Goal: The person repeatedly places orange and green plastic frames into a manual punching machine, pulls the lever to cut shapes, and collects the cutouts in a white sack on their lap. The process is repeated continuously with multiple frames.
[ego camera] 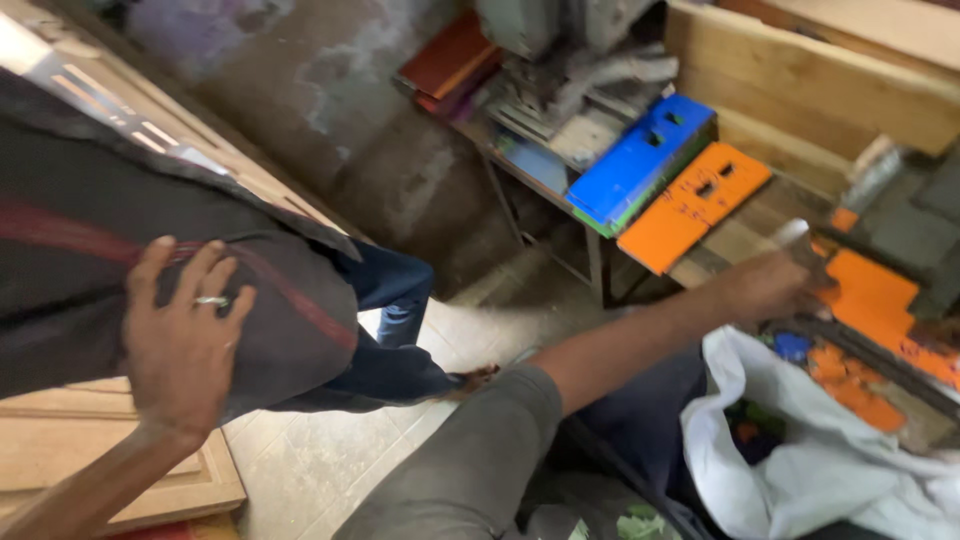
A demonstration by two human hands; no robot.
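Observation:
My left hand [180, 345], with a ring on one finger, lies flat with fingers spread on the back of a person in a dark shirt with a red stripe [120, 240] and blue jeans [400, 320], who stands close at my left. My right arm in a grey sleeve stretches to the right. My right hand [765, 285] is closed around a short grey metal piece [798, 238] over orange punched sheets [875, 300] on a workbench. The view is motion-blurred there.
A stack of blue sheets [640, 160] and an orange sheet [695, 205] lie on a metal stand beside a grey machine [570, 70]. A white bag [820, 450] sits lower right. Wooden door panels [100, 470] lean at left, and planks [820, 80] stand behind.

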